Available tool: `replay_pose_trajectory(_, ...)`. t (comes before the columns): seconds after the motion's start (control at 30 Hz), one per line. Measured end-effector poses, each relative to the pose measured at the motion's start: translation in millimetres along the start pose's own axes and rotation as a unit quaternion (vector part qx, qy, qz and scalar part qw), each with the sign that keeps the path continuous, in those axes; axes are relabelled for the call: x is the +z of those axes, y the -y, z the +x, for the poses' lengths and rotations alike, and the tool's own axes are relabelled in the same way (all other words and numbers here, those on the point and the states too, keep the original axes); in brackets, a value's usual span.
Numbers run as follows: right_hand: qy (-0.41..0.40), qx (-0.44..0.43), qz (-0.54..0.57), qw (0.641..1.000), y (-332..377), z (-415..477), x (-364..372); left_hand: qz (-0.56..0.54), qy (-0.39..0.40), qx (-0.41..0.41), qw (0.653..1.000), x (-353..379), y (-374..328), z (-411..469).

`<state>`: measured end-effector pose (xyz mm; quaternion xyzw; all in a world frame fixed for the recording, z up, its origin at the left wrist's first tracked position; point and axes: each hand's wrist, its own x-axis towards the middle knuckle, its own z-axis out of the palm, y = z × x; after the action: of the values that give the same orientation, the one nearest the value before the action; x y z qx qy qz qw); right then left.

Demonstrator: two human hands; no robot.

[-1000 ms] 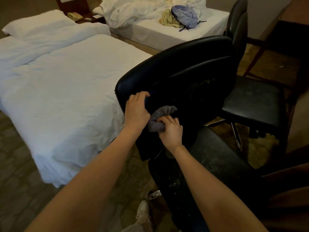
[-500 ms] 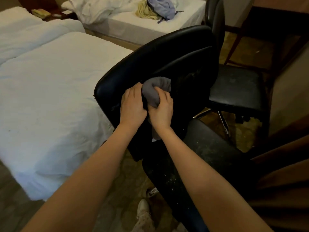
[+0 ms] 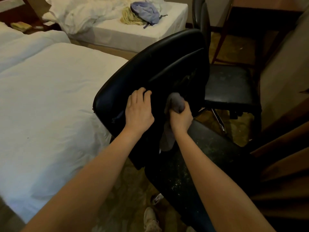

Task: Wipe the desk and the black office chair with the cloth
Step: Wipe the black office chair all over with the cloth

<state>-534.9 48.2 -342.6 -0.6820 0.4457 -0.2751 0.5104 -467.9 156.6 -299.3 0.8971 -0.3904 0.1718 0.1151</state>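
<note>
The black office chair (image 3: 167, 64) stands in the middle with its backrest tilted toward the bed. My left hand (image 3: 138, 113) lies on the lower backrest, fingers curled over a seam, holding it. My right hand (image 3: 181, 119) is closed on a bunched grey cloth (image 3: 176, 102) and presses it against the backrest's inner face. A tail of the cloth hangs below my wrist. The chair's seat (image 3: 209, 156) is speckled with pale dust. The wooden desk (image 3: 275, 7) shows at the top right, with only its edge and legs in view.
A white bed (image 3: 50, 106) lies close on the left. A second bed (image 3: 133, 30) at the back carries rumpled sheets and a blue bag (image 3: 145, 12). Another black chair (image 3: 229, 84) stands behind. Brown wooden furniture (image 3: 284, 164) fills the right. My shoe (image 3: 151, 218) is on the floor.
My right hand has carried the cloth up the backrest and then to the right, away from my left hand. The left hand stays on the backrest.
</note>
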Motion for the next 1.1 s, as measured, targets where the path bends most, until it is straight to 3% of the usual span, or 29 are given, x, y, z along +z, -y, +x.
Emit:
replay_pose_trajectory(0.1,0.012,-0.066,0.037,0.997,39.0,8.3,8.8,0.000,0.077,0.046,0.996,-8.2,-9.2,28.5)
replay_pose_trajectory(0.17,0.020,-0.076,0.021,0.997,44.5,11.9,18.7,-0.023,0.105,0.026,0.994,-7.9,-12.0,43.1)
replay_pose_trajectory(0.27,0.002,-0.043,0.010,0.999,27.0,11.8,29.8,-0.046,0.086,0.006,0.995,-6.1,-9.1,45.5)
replay_pose_trajectory(0.43,0.034,0.112,-0.040,0.992,-17.2,21.3,10.7,-0.051,0.074,0.029,0.996,-2.6,-6.2,42.7)
replay_pose_trajectory(0.5,0.037,0.108,-0.034,0.993,-21.7,23.2,3.2,-0.054,0.069,0.026,0.996,-1.0,-6.3,45.0)
replay_pose_trajectory(0.63,-0.038,0.072,0.016,0.997,8.9,29.8,-2.2,-0.057,0.046,0.003,0.997,-1.1,-9.2,49.4)
replay_pose_trajectory(0.83,0.000,-0.050,0.009,0.999,50.0,45.9,19.9,-0.010,0.045,0.001,0.999,3.5,-12.1,49.5)
replay_pose_trajectory(1.0,-0.020,0.031,0.027,0.999,21.3,57.3,16.9,-0.033,0.028,-0.006,0.999,8.8,-8.9,56.3)
replay_pose_trajectory(1.1,0.009,0.083,-0.009,0.996,8.3,70.1,-4.2,-0.050,0.012,-0.014,0.999,11.3,-11.0,54.9)
